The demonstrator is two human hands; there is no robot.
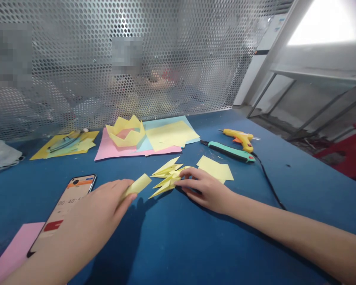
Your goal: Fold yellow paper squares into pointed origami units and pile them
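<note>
My left hand (102,204) is closed around a piece of folded yellow paper (141,183), and one end sticks out past the fingers. To its right, my right hand (207,190) has its fingertips pinched at the right side of a cluster of pointed, folded yellow paper pieces (165,183). These lie on the blue table (178,245) with their tips pointing left. How firmly the fingertips grip is partly hidden. Small yellow paper sheets (216,169) lie just behind my right hand.
Behind my hands a yellow paper crown (126,136) stands on pink paper (106,152), beside larger yellow sheets (169,135). At right lie a yellow glue gun (240,137) and a green-and-black utility knife (230,151). A phone (74,190) is partly under my left arm. Perforated metal (180,47) borders the back.
</note>
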